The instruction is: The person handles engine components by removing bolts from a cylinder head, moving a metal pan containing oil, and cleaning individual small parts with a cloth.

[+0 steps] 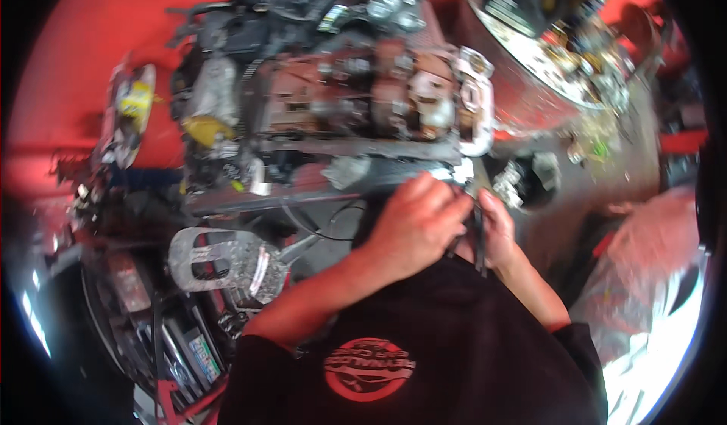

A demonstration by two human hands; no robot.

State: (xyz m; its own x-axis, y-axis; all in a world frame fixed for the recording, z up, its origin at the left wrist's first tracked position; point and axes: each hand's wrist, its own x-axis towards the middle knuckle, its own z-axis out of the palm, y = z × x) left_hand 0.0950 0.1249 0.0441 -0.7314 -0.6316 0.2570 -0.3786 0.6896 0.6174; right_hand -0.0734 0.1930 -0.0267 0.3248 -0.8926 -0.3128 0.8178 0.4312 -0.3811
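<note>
My left hand (420,224) is closed, its fingers curled at a dark slim tool (478,239). My right hand (497,232) grips that tool from the other side, thumb upward. It looks like a pair of dark handles pointing down toward my shirt, but blur hides its kind. What lies under my left fingers is hidden. Just beyond both hands is an open engine block (363,99), brown and oily, with rounded metal parts showing inside. A pale, flat, gasket-like piece with holes (475,101) stands along its right end.
A large red drum (500,69) heaped with scrap stands at the far right. Black engine parts (280,1) lie behind the block. Crumpled clear plastic (347,171) rests on the bench's front edge. A grey, dirty stool-like piece (227,262) sits at left, above a crate of items.
</note>
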